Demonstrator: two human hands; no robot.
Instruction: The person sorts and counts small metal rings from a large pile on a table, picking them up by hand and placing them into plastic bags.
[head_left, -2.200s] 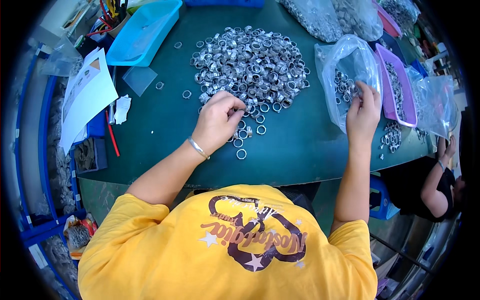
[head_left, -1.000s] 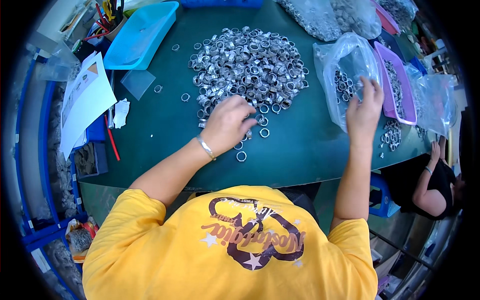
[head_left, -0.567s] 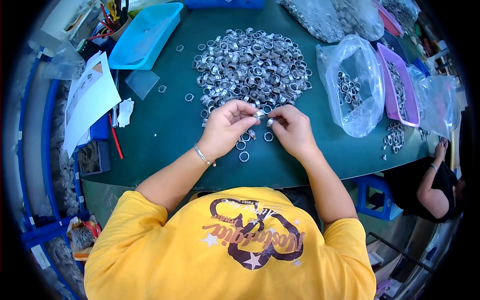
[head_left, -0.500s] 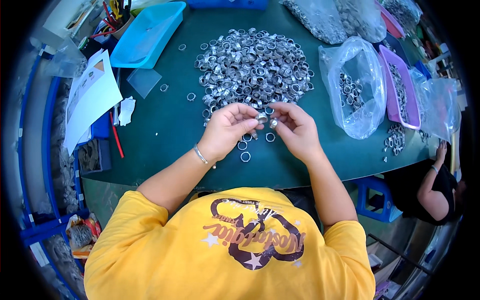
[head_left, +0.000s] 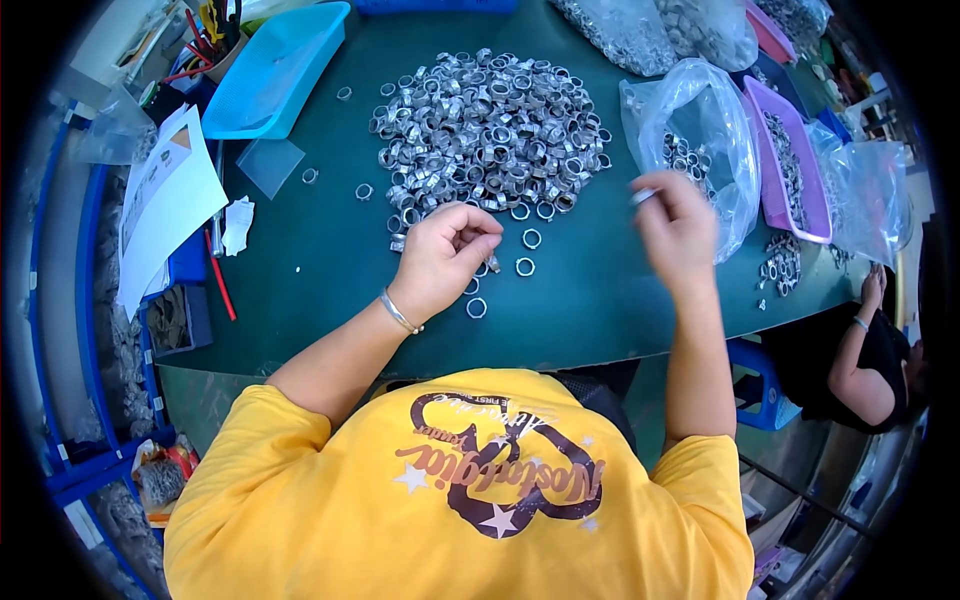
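Note:
A large heap of silver metal rings (head_left: 490, 130) lies on the green table. My left hand (head_left: 445, 255) is at the heap's near edge, thumb and fingers curled together. Whatever it may hold is hidden by the fingers. One ring (head_left: 492, 264) shows just under its fingertips; I cannot tell whether they touch it. Several loose rings, among them one ring (head_left: 525, 267), lie to its right and nearer to me. My right hand (head_left: 680, 225), slightly blurred, is out to the right beside the clear plastic bag (head_left: 738, 195), closed on a silver ring (head_left: 642, 197).
More rings (head_left: 687, 157) are inside the bag. Behind it stands a purple tray (head_left: 815, 228) of metal parts, with small pieces (head_left: 780, 268) nearby. Left are a turquoise tray (head_left: 228, 125), paper sheets (head_left: 170, 205) and a red stick (head_left: 222, 280). Another person's arm (head_left: 850, 355) rests at the right.
My right hand has moved right, from beside my left hand to the plastic bag, carrying a ring. The ring between my left fingertips no longer shows. The view has shifted slightly.

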